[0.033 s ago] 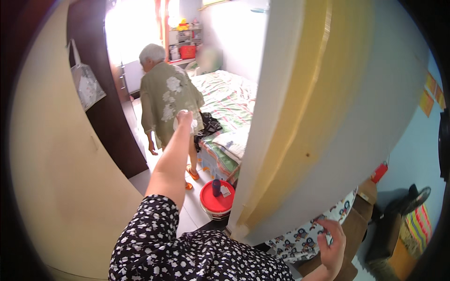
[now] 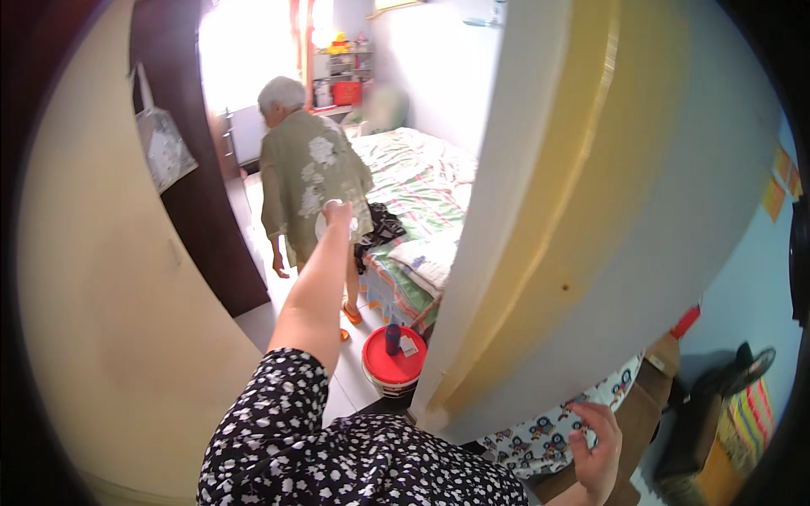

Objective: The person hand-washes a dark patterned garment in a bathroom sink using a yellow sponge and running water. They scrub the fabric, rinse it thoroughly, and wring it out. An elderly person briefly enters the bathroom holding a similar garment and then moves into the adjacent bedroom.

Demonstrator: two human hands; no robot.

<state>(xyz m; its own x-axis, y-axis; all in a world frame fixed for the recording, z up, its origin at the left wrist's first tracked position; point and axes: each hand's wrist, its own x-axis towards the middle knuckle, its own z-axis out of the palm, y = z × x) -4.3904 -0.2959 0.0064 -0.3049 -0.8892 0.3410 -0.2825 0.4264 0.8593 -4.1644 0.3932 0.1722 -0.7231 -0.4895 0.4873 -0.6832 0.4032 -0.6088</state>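
My left arm reaches far forward, and my left hand [image 2: 337, 212] is closed in front of the back of a person [image 2: 308, 156] in a loose olive shirt with white flowers. Something white shows at my fingers, but I cannot make out what it is, nor whether the hand touches the shirt. This person stands beside the bed, facing away, one arm hanging down. My right hand [image 2: 597, 451] is low on the right, fingers curved and apart, holding nothing. It is nearest to a white cloth [image 2: 540, 434] printed with small vehicles.
A bed [image 2: 422, 164] with a striped cover lies ahead. A red-lidded bucket [image 2: 395, 367] bears a dark bottle [image 2: 392, 339]. The yellow-edged wall [image 2: 540, 219] juts in at right. At left are a dark wardrobe [image 2: 194, 169] with a hanging bag [image 2: 164, 152] and a cream panel [image 2: 110, 253].
The view has shifted slightly, so the room sits a little farther right in the picture. Both my hands keep their poses.
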